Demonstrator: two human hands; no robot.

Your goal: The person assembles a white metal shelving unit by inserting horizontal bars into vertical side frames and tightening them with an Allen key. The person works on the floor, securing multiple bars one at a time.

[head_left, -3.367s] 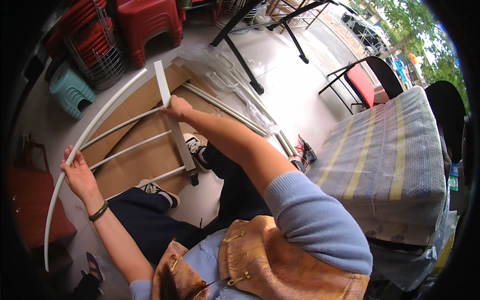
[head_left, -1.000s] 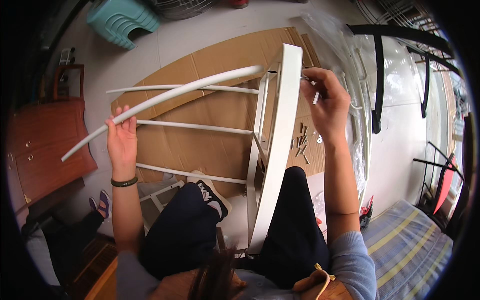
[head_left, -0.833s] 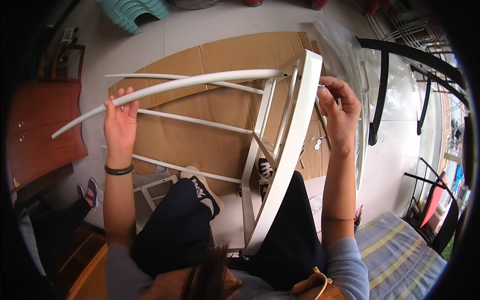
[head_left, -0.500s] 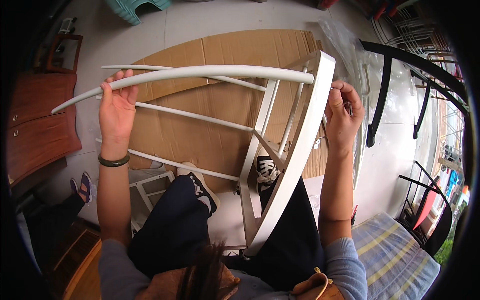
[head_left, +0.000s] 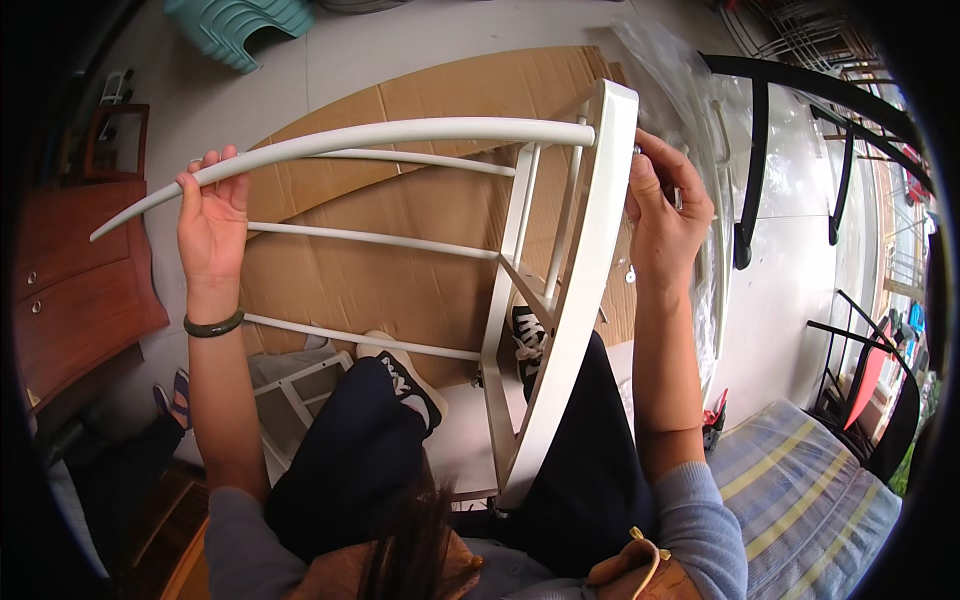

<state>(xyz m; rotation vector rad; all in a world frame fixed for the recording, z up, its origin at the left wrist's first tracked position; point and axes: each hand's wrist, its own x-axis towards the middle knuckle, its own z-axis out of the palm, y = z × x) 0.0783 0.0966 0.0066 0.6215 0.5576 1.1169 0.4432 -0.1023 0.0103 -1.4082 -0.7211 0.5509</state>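
Observation:
A white frame, like part of a stool or chair, stands tilted between my knees, with several slim white rods running off to the left. My left hand holds a thick curved white rod near its tapered left end, thumb in front and fingers behind. The rod's other end meets the frame's upper part. On the frame's outer side, my right hand is pinched around a small metal piece, perhaps a screw, at the height of that joint. The fingers mostly hide it.
Brown cardboard covers the floor under the frame. Clear plastic wrap and black metal frames lie to the right, with a striped cushion nearer. A wooden cabinet stands left, teal stools far left. Another person's foot shows at left.
The frame's upper end and the curved rod have shifted a little left, both hands with them. The view has also moved slightly. Both hands keep their holds.

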